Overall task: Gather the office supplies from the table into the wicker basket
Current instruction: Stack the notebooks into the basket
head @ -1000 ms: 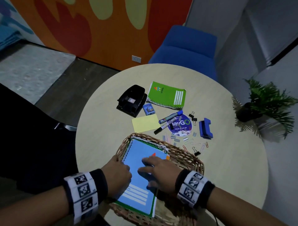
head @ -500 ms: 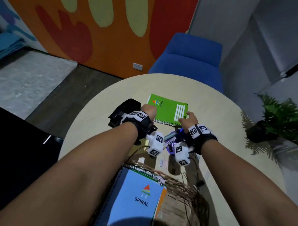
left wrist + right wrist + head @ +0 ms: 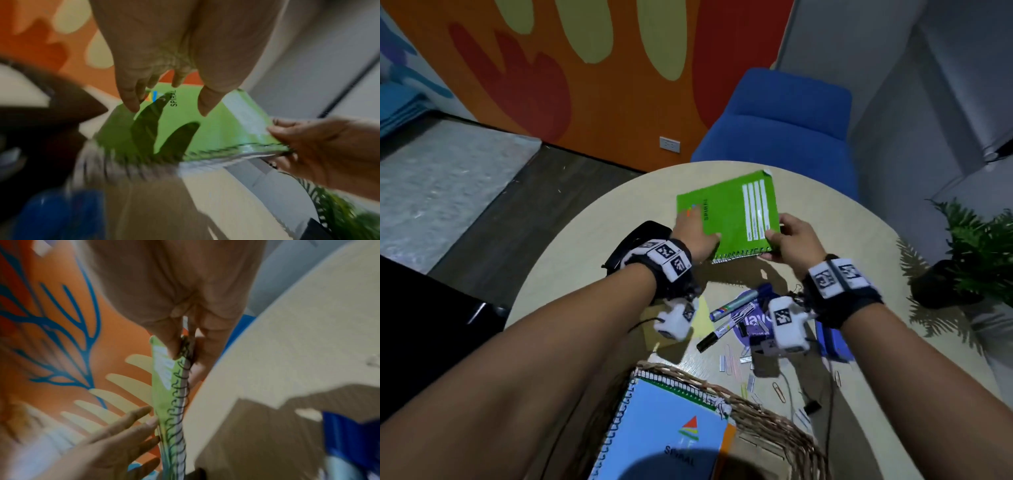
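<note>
the job is looking only just begun: the wicker basket (image 3: 774,425) at the near edge of the surface (image 3: 571,291) is holding a blue notebook (image 3: 664,435), which is lying slanted across its rim, while nearly everything else is still sitting outside it. the green notebook (image 3: 729,216) is being lifted above the far side of the surface, its far edge tilting up. the right hand (image 3: 794,243) is pinching it at the corner by the wire binding, thumb on the cover and fingers beneath; the left hand (image 3: 693,236) is lying on the cover's left part with straight fingers, touching but not curling round it. still waiting on the surface are two markers (image 3: 736,305), a yellow note pad (image 3: 700,317), a purple round sticker (image 3: 753,322), a blue stapler (image 3: 835,342), a black hole punch (image 3: 633,240) half hidden behind the left wrist, and loose paper clips (image 3: 779,390) and staples beside the basket. the head view alone is showing the basket and this leftover scatter. the left wrist view is showing the left fingers (image 3: 129,100) spread just over the cover, casting shadows on it, which the head view is not resolving. the right wrist view is showing the pinch edge-on, right on the spiral (image 3: 183,386).
</note>
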`<state>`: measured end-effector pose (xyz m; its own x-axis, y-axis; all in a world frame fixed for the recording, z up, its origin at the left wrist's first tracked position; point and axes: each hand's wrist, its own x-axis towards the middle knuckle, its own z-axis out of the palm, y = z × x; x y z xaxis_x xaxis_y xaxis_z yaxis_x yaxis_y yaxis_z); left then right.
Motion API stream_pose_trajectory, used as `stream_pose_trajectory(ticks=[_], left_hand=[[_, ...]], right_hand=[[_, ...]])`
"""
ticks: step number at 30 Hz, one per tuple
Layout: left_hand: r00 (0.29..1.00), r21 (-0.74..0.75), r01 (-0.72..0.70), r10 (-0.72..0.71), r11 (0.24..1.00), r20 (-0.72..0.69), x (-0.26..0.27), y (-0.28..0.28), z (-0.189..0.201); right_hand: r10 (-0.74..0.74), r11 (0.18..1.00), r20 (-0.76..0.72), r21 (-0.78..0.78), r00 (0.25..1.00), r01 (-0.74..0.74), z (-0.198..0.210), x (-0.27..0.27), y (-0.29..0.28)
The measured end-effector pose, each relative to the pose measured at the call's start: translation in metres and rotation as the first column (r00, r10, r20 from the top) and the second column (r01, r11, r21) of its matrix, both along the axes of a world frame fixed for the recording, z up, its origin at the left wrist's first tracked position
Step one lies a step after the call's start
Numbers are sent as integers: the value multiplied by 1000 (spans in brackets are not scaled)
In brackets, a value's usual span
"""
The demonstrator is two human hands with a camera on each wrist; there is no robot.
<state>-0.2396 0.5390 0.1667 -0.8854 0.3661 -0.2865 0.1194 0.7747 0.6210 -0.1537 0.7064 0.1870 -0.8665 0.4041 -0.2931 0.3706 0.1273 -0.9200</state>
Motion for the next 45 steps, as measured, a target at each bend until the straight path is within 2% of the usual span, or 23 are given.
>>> stream_pose_trajectory(ticks=[4,6,8,10,12,15,17,18,20,21,23,27,29,32,35,37,39,41,42,43,45], left_hand=[[951,110,189,-154,976,-268,10,-37,59],[938,178,268,-214,947,-271,23,-64,82],[939,313,335,-286,889,-191,47,-94,95],[948,461,302,-315,834,-50,78,-123,98],[948,550,191,-298,813,111,109,-149,90],[953,551,-8,-161,834,258,151,-184,58],[950,507,-81,-88,858,301,177,-201,33],[948,476,-97,-66,874,312,190,-207,24],[950,375,-77,-46,924,308,212,-217,8],[957,309,-56,-37,949,289,220,-220,5],[974,146,-9,-24,989,226,231,-225,2],[981,-41,168,-163,985,101,246,-228,0],[954,-219,296,-298,930,28,253,-229,-2],[855,-511,409,-513,756,-76,264,-227,-1],[718,-562,540,-691,626,-80,265,-220,-5],[617,-606,637,-786,477,29,264,-215,-12],[576,-635,670,-809,385,117,263,-211,-11],[564,-622,697,-808,357,169,259,-209,-7],[561,-591,718,-808,368,178,254,-207,1],[580,-530,733,-799,427,158,246,-205,10],[728,-312,659,-685,685,35,216,-195,28]], right_hand=[[315,945,-157,-43,936,-325,73,47,-1],[383,897,-196,-154,903,-414,98,68,-9],[381,860,-205,-281,902,-427,108,87,-20],[366,848,-164,-347,916,-401,104,106,-33],[324,854,-130,-386,937,-349,88,124,-49],[139,904,-33,-405,990,-140,56,152,-78],[117,934,86,-348,989,-80,35,174,-98],[155,950,147,-293,977,-107,24,185,-107],[289,957,243,-58,926,-283,4,202,-124],[342,921,286,87,895,-380,-2,208,-134],[350,840,319,309,880,-446,-9,216,-151],[283,786,333,457,899,-417,-19,223,-179],[283,732,367,515,886,-447,-25,225,-184],[283,592,428,626,858,-507,-27,226,-187],[262,418,501,711,825,-565,-26,228,-192],[251,348,536,727,806,-592,-29,228,-195],[250,310,566,722,786,-619,-33,227,-197],[268,300,585,704,765,-644,-32,224,-197],[284,319,582,692,762,-648,-28,224,-196],[302,362,564,678,769,-640,-22,223,-193],[312,487,480,660,820,-572,-6,220,-177]])
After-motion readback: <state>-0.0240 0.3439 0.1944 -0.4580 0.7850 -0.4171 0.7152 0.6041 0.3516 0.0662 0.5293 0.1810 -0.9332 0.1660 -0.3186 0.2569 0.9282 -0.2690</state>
